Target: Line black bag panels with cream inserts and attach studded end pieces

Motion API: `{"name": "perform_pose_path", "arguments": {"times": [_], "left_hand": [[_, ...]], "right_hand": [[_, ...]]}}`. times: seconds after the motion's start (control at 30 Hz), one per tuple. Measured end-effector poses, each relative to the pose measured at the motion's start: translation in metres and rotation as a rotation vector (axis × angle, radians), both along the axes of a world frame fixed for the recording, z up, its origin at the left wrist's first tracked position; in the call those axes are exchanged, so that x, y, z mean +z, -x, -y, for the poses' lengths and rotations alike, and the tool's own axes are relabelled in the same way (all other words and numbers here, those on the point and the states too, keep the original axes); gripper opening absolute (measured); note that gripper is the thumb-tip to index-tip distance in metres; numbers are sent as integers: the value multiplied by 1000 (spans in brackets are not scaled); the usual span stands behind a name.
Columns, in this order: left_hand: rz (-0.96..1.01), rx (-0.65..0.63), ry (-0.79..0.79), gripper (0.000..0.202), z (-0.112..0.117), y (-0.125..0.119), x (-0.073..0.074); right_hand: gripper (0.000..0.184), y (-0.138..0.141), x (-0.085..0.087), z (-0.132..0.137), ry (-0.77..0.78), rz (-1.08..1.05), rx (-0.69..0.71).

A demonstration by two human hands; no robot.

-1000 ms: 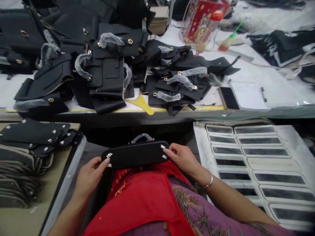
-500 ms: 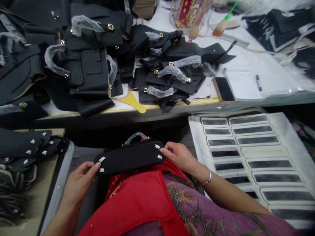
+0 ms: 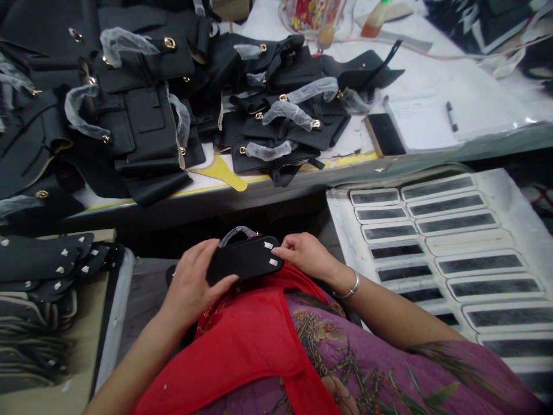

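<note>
A black oblong panel (image 3: 246,257) with rounded ends lies across my lap, with small white tabs near its right end. My right hand (image 3: 305,253) is closed at that end, its thumb and forefinger pinching the edge beside the tabs. Over the panel's left part spreads my left hand (image 3: 194,282), thumb stretched apart from the fingers. It hides much of the panel's left end; whether it presses on the surface I cannot tell. Just behind the panel rises a plastic-wrapped handle (image 3: 237,232).
Black bag pieces (image 3: 147,121) with wrapped handles cover the table's left. A yellow paddle-shaped piece (image 3: 224,173), phone (image 3: 384,134) and marker (image 3: 451,116) lie near its edge. Similar tabbed panels (image 3: 38,259) are stacked at left; a board (image 3: 514,190) with dark strips stands right.
My left hand has left the panel's left end, moved right over it and spread its fingers. My right hand keeps its pinch. The view has shifted slightly.
</note>
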State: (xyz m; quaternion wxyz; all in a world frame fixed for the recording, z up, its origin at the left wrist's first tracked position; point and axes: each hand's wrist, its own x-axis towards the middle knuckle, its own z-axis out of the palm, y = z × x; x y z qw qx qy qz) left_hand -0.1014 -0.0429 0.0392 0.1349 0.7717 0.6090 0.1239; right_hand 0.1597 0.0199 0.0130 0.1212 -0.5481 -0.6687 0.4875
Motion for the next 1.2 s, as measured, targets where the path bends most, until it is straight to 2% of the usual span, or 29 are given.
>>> {"name": "perform_pose_path", "arguments": {"times": [0.1,0.17,0.23,0.73,1.2], "left_hand": [[13,-237,18,78,-20,-48,-5],[-5,-295,46,83,-28,-68,-11],[-32,-310,75,85,-33,-76,-17],[-48,-284,55,71,-32,-86,-20],[11,-270,37,67,-32,-85,-23]], "right_hand": [[32,-1,-4,0,-23,-7,11],[32,-2,-6,-1,-49,-14,21],[31,-3,-8,0,-66,-15,23],[31,-4,-6,1,0,-28,3],[33,1,2,-1,-98,107,78]]}}
